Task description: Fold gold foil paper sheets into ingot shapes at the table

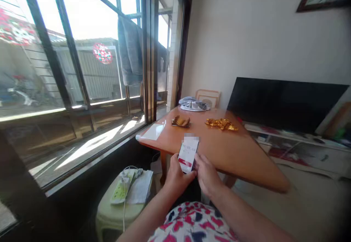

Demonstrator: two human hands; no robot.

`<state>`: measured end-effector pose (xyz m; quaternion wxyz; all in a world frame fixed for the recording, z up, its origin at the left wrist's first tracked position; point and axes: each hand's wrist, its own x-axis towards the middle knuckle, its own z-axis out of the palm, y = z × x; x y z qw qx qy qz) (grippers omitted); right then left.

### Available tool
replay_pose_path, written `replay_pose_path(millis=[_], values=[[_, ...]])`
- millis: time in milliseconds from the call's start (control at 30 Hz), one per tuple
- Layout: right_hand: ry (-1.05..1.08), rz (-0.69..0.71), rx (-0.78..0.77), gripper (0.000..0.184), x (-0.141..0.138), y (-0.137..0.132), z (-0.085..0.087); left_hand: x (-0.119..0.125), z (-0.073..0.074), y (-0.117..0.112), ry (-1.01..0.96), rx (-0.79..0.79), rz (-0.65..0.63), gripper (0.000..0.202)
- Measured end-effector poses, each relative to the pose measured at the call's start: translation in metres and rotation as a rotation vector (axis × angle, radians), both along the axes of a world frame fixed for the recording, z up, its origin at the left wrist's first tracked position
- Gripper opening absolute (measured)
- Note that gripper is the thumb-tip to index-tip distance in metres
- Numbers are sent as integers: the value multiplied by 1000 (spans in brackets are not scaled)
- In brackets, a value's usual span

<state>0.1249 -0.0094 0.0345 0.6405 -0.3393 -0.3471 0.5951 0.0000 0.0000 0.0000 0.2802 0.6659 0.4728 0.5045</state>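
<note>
A smartphone (pixel 188 154) is held upright in front of me, its white screen showing a row of zeros and a red button. My left hand (pixel 177 176) is closed around its left and lower edge. On the other side, my right hand (pixel 207 174) grips the right edge, fingers partly hidden behind it. Beyond the phone, on the brown wooden table (pixel 236 154), lie a stack of curled gold-brown sheets (pixel 181 121) and a heap of shiny gold foil pieces (pixel 221 124).
Folded cloth (pixel 193 105) lies at the table's far end, near a wooden chair back (pixel 208 95). A pale green stool (pixel 109 212) at lower left holds a power strip (pixel 122 191), cables and paper. Windows line the left; a large television (pixel 282 105) stands right.
</note>
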Motion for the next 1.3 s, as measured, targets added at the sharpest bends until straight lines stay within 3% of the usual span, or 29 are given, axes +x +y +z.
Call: replay_pose_path(millis=[333,467,600,800,967,1100,1300], values=[[-79,77,-77,44,-6,-3,9,-7,0,-2,-76,88,105,72],[-175,75,-145,41,-5,-3,7,-22,-12,-6,-79,58,167,74],[-253,7,-255,41,-2,-2,2,-50,-43,-11,-58,-10,263,75],[-282,23,-280,41,-1,-1,-4,-101,-117,-24,64,-152,509,80],[-276,52,-288,42,2,0,-10,-123,-171,-31,149,-350,606,80],[-277,47,-307,40,7,-1,-10,-128,-194,-20,221,-472,653,76],[-278,44,-338,41,22,-3,-12,-133,-209,6,272,-589,699,72]])
